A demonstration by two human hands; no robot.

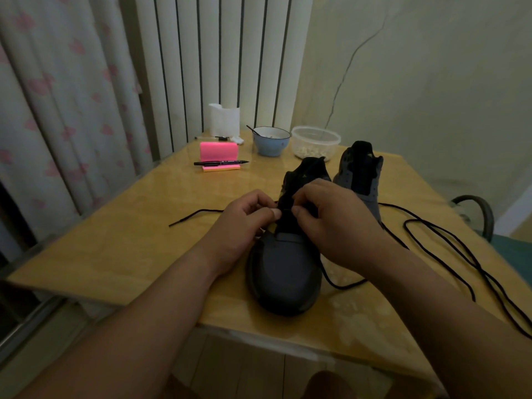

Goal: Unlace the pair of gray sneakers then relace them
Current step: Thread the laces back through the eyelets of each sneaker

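A dark gray sneaker stands in front of me on the wooden table, toe toward me. My left hand and my right hand meet over its tongue, fingers curled and pinching at the eyelet rows just above the toe cap. A black lace runs left from the sneaker across the table. The second gray sneaker stands behind to the right, with no lace in its eyelets. A long loose black lace loops over the right part of the table. What my fingertips pinch is hidden.
At the back of the table are pink sticky notes with a black pen, a blue bowl with a spoon, a clear tub, and a white tissue roll. A chair back shows at the right edge.
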